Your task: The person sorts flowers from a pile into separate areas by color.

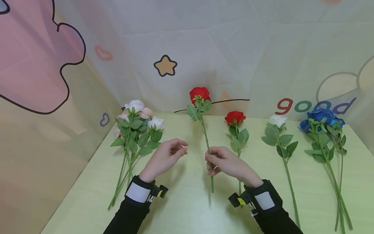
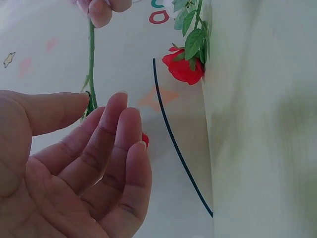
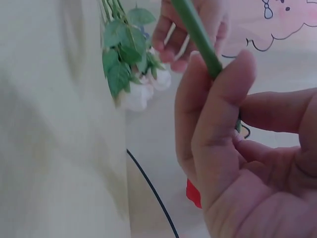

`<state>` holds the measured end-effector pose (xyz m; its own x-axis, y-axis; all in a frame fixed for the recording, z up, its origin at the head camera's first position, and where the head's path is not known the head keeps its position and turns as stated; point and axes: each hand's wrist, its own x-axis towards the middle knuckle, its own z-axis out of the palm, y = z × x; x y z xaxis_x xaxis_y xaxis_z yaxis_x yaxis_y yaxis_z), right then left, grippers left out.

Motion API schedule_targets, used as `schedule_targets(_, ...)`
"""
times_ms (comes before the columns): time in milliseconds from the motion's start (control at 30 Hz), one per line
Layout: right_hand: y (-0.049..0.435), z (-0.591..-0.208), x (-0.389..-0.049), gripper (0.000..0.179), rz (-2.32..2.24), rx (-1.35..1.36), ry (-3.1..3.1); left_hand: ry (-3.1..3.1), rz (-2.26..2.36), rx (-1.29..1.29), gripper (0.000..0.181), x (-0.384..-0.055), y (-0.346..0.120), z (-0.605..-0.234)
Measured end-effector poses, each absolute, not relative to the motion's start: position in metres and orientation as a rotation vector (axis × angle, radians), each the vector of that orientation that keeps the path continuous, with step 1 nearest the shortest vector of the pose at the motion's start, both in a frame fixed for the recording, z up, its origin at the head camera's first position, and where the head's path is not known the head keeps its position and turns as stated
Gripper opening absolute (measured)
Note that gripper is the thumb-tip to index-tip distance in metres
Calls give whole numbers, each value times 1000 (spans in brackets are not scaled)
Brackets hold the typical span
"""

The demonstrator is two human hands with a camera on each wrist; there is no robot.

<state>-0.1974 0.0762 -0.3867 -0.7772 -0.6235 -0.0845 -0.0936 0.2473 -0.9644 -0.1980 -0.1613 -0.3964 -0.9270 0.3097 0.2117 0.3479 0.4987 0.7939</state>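
Note:
My right hand [image 1: 223, 162] pinches the green stem of a red artificial rose [image 1: 200, 95] between thumb and fingers, holding it upright above the table. In the right wrist view the stem [image 3: 198, 37] passes between the fingers, and the bloom is mostly hidden behind them. My left hand [image 1: 165, 159] hovers to the left of the stem, fingers loosely bent with nothing in them. The left wrist view shows that hand [image 2: 89, 163] with its palm visible and a gap before the thumb. A second red rose [image 1: 235, 118] lies on the table beyond my right hand.
Pale pink and white roses [image 1: 135, 130] lie in a bunch on the left of the table [image 1: 187, 211]. To the right are a single white rose [image 1: 277, 120] and a bunch of blue roses [image 1: 321, 117]. A printed cloth backdrop [image 1: 210, 48] rises behind the table.

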Motion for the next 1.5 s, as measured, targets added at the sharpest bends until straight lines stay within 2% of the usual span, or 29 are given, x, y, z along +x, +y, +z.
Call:
schedule_targets(433,117,-382,-207,24,-1443,-472,2247,-2720,-1418,-612,16,-196,-163,-396)
schedule_targets(833,155,-381,-213,25,-1429,-444,2100,-2726,-1410,-628,15,-197,-163,-396)
schedule_targets(1000,158,-384,-212,30,-1445,-327,2042,-2732,-1388,-630,15,-196,-163,-396)
schedule_targets(1500,155,-403,-216,24,-1341,-161,2090,-2743,-1408,-639,13,-196,-162,-397)
